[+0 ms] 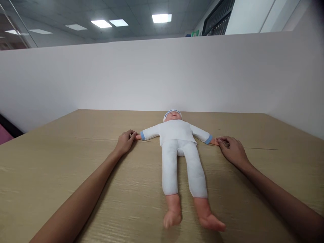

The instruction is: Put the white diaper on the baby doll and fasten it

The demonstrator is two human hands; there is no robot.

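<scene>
A baby doll in a white suit with blue cuffs and a white cap lies on its back on the wooden table, head away from me, bare feet toward me, arms spread wide. My left hand is closed in a pinch on the doll's hand on the left side. My right hand is pinched on the doll's other hand at the right. Both of my arms stretch forward over the table.
A white partition wall rises along the table's far edge and right side. The table's left edge runs diagonally at the left, with a pink surface beyond it. Ceiling lights show above the partition.
</scene>
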